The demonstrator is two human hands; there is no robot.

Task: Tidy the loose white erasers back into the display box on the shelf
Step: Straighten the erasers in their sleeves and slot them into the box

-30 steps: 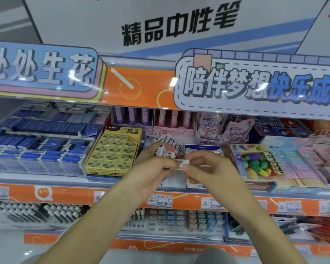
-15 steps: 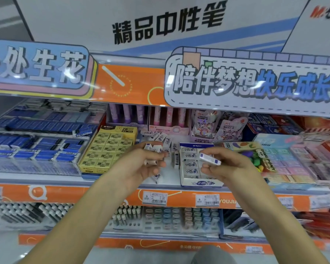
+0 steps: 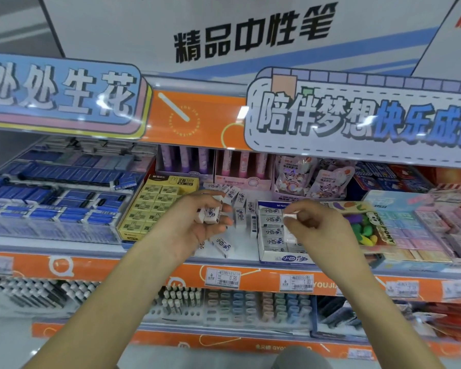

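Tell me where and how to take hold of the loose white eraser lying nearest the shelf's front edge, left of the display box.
Take the loose eraser across its two long sides, coming from above with the right hand. It lies flat and slanted on the shelf, apart from the display box, so its narrow width suits a pinch grip.

Yellow eraser box (image 3: 155, 209) beside blue eraser packs (image 3: 51, 206), price tags (image 3: 222, 278) below

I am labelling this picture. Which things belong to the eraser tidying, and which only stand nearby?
Job: left hand holding erasers; right hand pinching one eraser; display box; loose erasers on the shelf.

Nearby: yellow eraser box; blue erasers; price tags.
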